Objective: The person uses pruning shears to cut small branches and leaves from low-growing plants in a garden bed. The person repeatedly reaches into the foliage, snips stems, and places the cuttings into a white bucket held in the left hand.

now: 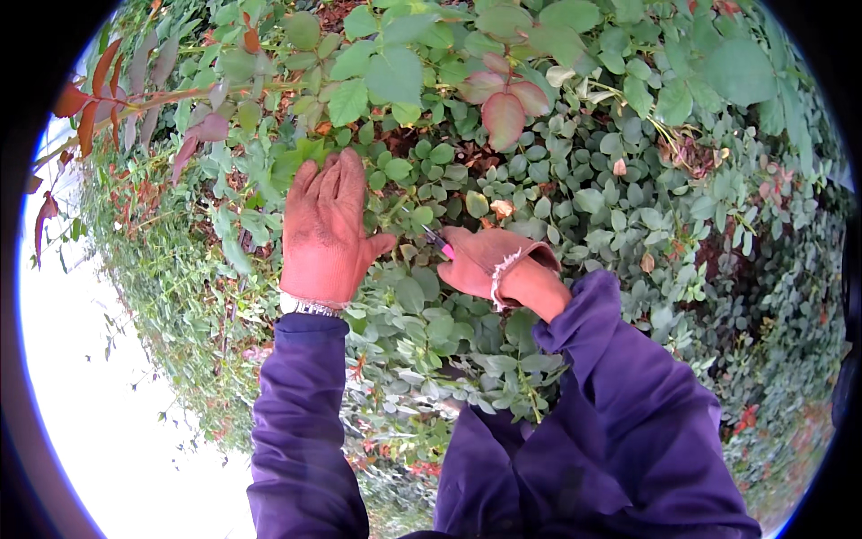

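Note:
Both of my hands wear worn reddish gloves and reach into dense rose foliage. My left hand (326, 226) lies with its back up, fingers nearly together and pointing away from me, thumb held out, against green leaves (296, 158); nothing shows in it, though its palm is hidden. To its right, my right hand (488, 263) is closed on a small cutting tool (438, 242) with a pink handle part and narrow metal blades. The blades point left, towards a thin green stem between my hands. Most of the tool's handle is hidden inside my glove.
A long rose stem (182, 96) with dark red leaves crosses the upper left. Reddish young leaves (504, 114) stand above my hands. A dried pale bloom (502, 208) sits just beyond my right hand. Leafy shoots (518, 370) rise between my forearms, close to my body.

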